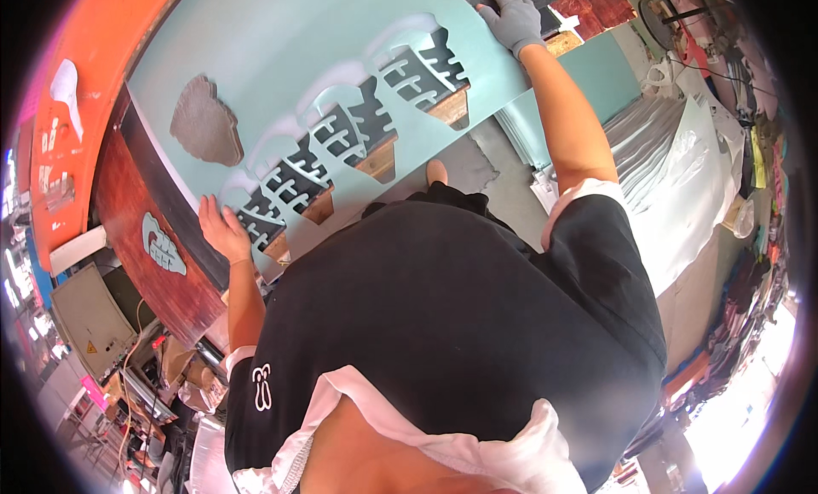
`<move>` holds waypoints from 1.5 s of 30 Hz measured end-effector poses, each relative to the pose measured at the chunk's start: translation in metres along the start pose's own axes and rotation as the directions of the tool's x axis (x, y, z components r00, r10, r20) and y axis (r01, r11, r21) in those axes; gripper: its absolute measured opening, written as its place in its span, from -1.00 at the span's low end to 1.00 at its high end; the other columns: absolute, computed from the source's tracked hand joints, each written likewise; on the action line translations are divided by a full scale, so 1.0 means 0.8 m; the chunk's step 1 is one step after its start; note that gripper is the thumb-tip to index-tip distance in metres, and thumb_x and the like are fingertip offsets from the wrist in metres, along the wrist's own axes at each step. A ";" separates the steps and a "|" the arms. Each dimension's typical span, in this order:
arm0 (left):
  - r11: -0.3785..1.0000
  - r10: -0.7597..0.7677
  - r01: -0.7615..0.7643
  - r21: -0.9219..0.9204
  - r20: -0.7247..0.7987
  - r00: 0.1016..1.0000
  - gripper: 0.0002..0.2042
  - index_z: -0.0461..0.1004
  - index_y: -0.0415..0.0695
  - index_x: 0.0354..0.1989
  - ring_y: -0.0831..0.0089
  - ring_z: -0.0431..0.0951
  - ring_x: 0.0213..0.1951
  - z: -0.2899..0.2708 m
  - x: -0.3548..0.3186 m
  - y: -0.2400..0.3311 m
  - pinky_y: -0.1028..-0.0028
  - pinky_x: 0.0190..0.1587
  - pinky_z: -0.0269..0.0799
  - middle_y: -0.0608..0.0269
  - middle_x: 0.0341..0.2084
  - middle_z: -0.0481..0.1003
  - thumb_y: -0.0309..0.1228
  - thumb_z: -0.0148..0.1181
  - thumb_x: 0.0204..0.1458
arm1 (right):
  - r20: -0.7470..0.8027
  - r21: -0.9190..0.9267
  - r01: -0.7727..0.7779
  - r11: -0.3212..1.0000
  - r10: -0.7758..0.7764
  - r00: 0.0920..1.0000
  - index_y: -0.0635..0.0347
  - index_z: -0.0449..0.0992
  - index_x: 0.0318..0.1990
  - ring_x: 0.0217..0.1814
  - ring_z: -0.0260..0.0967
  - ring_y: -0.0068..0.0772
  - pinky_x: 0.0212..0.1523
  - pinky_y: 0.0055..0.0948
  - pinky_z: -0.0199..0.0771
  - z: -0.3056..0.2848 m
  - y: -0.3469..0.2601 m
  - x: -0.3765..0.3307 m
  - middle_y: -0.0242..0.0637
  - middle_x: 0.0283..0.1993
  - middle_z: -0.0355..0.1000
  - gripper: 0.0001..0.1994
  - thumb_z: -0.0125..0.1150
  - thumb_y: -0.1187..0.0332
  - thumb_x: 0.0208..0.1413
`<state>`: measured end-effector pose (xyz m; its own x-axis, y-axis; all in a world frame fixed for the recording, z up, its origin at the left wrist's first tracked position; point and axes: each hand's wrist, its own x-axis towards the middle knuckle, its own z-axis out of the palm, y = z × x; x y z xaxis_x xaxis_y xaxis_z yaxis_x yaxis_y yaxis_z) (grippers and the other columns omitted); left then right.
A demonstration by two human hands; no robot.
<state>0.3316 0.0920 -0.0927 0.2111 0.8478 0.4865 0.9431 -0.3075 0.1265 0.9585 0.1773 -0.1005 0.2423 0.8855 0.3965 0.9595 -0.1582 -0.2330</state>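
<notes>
Left hand: the bare left hand (223,230) lies at the left middle of the frame, fingers spread wide and flat on the near edge of the pale green sheet (281,60); it grips nothing.
Right hand: the right hand (514,19), in a grey glove, sits at the top of the frame, right of centre, fingers spread and pressed flat on the far end of the same sheet.
Sheet: large, pale green, stretched across the upper half of the frame on the bench (136,230), with a row of sole-shaped cut-outs (358,119) along its near edge.
Cut piece: a brownish, sole-shaped stack (204,132) rests on the sheet in the upper left, well apart from both hands.
Under the sheet: dark patterned material (417,68) shows through the cut-outs.
Bench: a reddish-brown top with a dark mat along its edge.
Right of frame: a stack of pale sheets (656,145) lies beside the person's right arm.
</notes>
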 end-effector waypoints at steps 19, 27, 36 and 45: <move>0.970 -0.149 0.133 -0.203 -0.065 0.987 -0.65 0.42 -0.23 -0.07 0.05 0.30 0.12 -0.004 -0.004 -0.003 0.15 0.07 0.23 0.03 0.04 0.36 -0.34 0.14 -0.04 | 0.140 0.315 0.356 0.880 -0.414 0.899 0.20 0.39 -0.05 0.06 0.26 0.03 0.03 -0.18 0.30 -0.029 -0.297 -0.059 -0.03 0.03 0.32 -0.57 0.20 0.16 -0.05; 0.942 -0.177 0.165 -0.291 -0.017 0.984 -0.76 0.49 -0.19 -0.16 0.15 0.36 0.04 -0.018 0.001 -0.024 0.26 0.07 0.22 0.12 -0.03 0.42 -0.39 0.12 -0.01 | 0.202 0.505 0.495 0.707 -0.654 0.729 0.21 0.34 0.03 0.12 0.21 0.03 0.10 -0.21 0.28 -0.008 -0.455 -0.041 0.01 0.13 0.23 -0.47 0.26 0.14 -0.08; 0.909 -0.263 0.175 -0.379 -0.194 0.945 -0.82 0.54 -0.15 -0.31 0.15 0.37 -0.01 -0.005 -0.005 -0.026 0.23 0.04 0.25 0.18 -0.13 0.44 -0.44 0.19 -0.12 | 0.501 0.233 0.389 0.891 -0.453 0.737 0.18 0.17 0.22 0.22 0.11 0.12 0.17 -0.16 0.21 0.020 -0.600 -0.032 0.04 0.36 -0.10 -0.10 0.23 -0.20 -0.24; 0.908 -0.265 0.182 -0.378 -0.179 0.948 -0.81 0.56 -0.14 -0.29 0.16 0.35 0.00 -0.006 -0.005 -0.030 0.25 0.05 0.26 0.20 -0.13 0.44 -0.46 0.19 -0.14 | 0.481 0.163 0.297 0.941 -0.339 0.809 0.18 0.23 0.20 0.21 0.18 0.02 0.14 -0.27 0.27 0.009 -0.635 -0.033 0.02 0.33 -0.02 -0.12 0.26 -0.13 -0.33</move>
<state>0.3067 0.0940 -0.0935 -0.0954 0.8075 0.5821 0.7976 -0.2879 0.5300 0.4639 0.2374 0.0014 -0.1983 0.9798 -0.0271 0.9512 0.1857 -0.2465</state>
